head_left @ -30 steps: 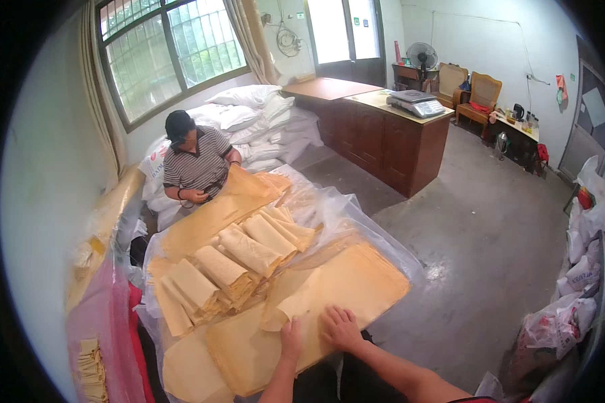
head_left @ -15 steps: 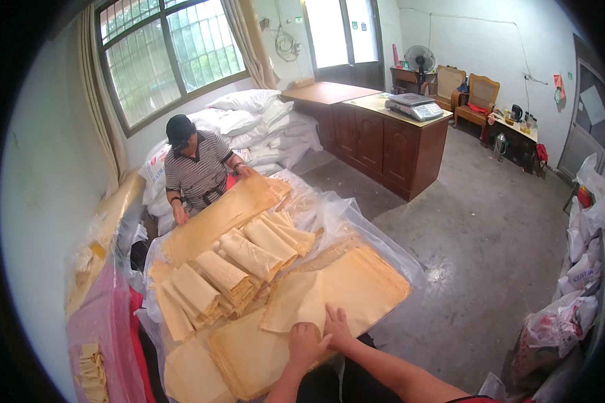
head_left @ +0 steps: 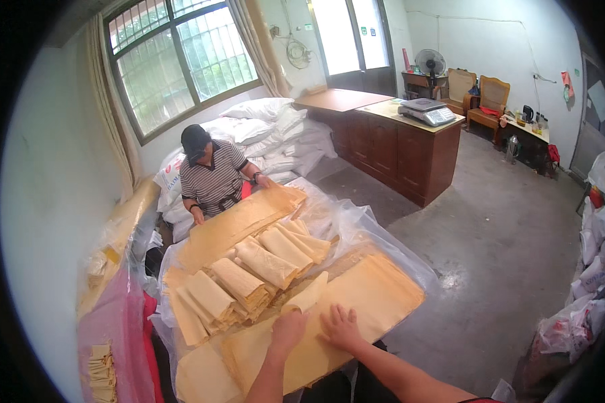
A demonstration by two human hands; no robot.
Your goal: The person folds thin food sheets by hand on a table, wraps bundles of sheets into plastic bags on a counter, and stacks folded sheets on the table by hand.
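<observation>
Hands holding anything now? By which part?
Left hand appears to pinch the curled sheet by its near edge, grip partly hidden; right hand lies spread on the stack, holding nothing.

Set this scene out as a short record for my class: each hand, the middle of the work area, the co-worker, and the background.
Left hand: at the curled edge of a yellow sheet
Right hand: spread flat on a yellow stack
Middle: folded bundles in a row
Co-worker: opposite, hands at a wide sheet
Background: white sacks; brown counter bearing a scale
</observation>
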